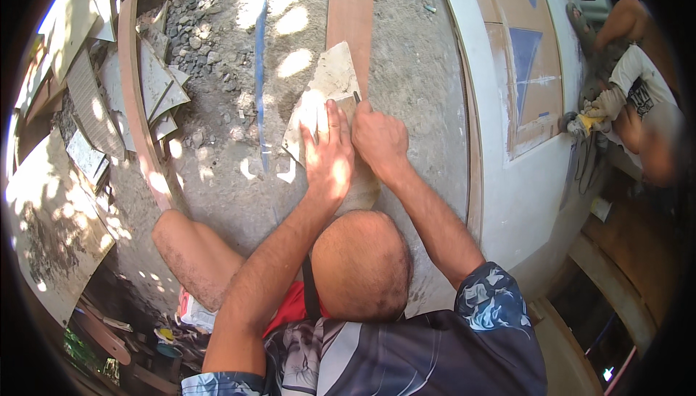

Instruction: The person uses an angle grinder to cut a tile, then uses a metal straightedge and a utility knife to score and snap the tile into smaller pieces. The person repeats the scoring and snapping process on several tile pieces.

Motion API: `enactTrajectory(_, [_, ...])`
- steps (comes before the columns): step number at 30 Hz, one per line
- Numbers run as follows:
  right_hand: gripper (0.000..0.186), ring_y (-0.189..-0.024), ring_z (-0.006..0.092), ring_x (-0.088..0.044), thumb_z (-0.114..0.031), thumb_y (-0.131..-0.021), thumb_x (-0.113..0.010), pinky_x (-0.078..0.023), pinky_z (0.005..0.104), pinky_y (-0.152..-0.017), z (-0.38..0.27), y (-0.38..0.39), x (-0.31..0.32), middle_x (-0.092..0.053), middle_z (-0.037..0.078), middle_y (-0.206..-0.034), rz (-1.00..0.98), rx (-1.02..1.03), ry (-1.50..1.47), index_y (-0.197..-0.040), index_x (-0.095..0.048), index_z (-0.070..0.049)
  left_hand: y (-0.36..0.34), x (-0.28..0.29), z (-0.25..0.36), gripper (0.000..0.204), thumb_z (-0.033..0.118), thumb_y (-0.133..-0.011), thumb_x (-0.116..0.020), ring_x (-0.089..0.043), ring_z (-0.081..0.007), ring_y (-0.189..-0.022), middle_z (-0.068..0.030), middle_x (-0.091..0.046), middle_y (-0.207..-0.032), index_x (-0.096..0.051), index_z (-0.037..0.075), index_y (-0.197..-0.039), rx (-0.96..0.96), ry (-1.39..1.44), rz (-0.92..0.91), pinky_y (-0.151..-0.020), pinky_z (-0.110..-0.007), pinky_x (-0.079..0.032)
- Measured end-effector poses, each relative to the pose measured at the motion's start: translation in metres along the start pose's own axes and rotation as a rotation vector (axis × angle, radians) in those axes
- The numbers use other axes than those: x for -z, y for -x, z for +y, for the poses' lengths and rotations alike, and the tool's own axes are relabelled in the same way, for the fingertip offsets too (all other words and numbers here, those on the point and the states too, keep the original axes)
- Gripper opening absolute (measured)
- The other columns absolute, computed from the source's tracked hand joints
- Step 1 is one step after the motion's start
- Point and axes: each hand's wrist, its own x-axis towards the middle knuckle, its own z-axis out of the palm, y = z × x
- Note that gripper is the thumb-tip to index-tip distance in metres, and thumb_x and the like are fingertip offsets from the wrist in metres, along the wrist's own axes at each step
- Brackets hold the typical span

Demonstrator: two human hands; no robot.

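Observation:
An irregular, pale piece of flat board [336,69] with a pointed end lies in front of me, partly over a long reddish-brown plank [351,4]. My left hand [328,151] presses flat on the pale piece, fingers stretched out. Beside it, my right hand [380,138] is closed in a fist round a slim tool [356,96], whose dark end sticks out past the thumb over the piece. The rest of the tool is hidden in the fist, so its kind cannot be made out. Below my hands, my bent knee [362,258] covers the near end of the work.
Left, broken boards [94,106], a curved wooden strip [134,99] and gravel [203,26] cover the ground. A blue strip [260,69] lies nearer. At right, a large white panel [522,200] stretches toward another person, whose gloved hand [610,102] holds a yellow power tool [578,124].

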Motion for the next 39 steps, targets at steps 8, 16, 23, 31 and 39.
enactTrajectory(8, [0.026,-0.074,0.0345,-0.081,-0.023,-0.105,-0.059,-0.064,0.0444,-0.062,0.008,0.004,-0.004,-0.078,0.019,-0.079,-0.02,0.091,0.11,-0.101,-0.065,0.002,-0.004,0.008,0.002,0.088,0.02,-0.092,-0.07,-0.016,-0.0442,-0.166,-0.0301,-0.02,-0.177,-0.031,-0.009,-0.166,0.02,0.011,-0.075,-0.127,-0.075,-0.019])
enactTrajectory(16, [0.024,-0.071,0.0373,-0.08,-0.018,-0.101,-0.06,-0.064,0.0483,-0.065,0.058,0.186,-0.05,-0.078,0.021,-0.077,-0.52,-0.093,0.057,-0.109,-0.061,0.005,-0.011,0.026,0.014,0.128,0.043,-0.07,-0.095,-0.021,-0.0374,-0.167,-0.0309,-0.014,-0.178,-0.029,-0.008,-0.167,0.062,-0.077,-0.249,-0.123,-0.079,-0.02])
enactTrajectory(23, [0.028,-0.071,0.0486,-0.075,-0.025,-0.106,-0.054,-0.059,0.059,-0.064,0.034,0.09,0.008,-0.073,0.028,-0.074,-0.105,-0.188,-0.138,-0.101,-0.061,0.002,-0.007,0.024,0.008,0.121,0.037,-0.074,-0.091,-0.025,-0.0363,-0.166,-0.0311,-0.013,-0.178,-0.028,-0.009,-0.167,0.014,-0.047,-0.194,-0.123,-0.081,-0.018])
enactTrajectory(31, [0.042,-0.076,0.0487,-0.077,-0.037,-0.109,-0.052,-0.061,0.0595,-0.071,0.01,-0.002,-0.008,-0.074,0.029,-0.078,-0.005,-0.092,-0.227,-0.106,-0.059,0.004,-0.007,0.017,0.004,0.143,0.052,-0.066,-0.098,-0.028,-0.0362,-0.164,-0.0327,-0.007,-0.179,-0.019,-0.008,-0.169,0.016,-0.038,-0.199,-0.121,-0.079,-0.022])
enactTrajectory(39, [0.043,-0.085,0.0465,-0.079,-0.038,-0.109,-0.052,-0.061,0.0591,-0.075,0.002,-0.003,0.004,-0.077,0.029,-0.087,-0.123,-0.08,-0.137,-0.111,-0.058,0.004,-0.003,0.011,0.0,0.133,0.041,-0.067,-0.097,-0.024,-0.0385,-0.166,-0.0328,-0.014,-0.177,-0.026,-0.009,-0.167,0.006,0.008,-0.099,-0.122,-0.08,-0.019])
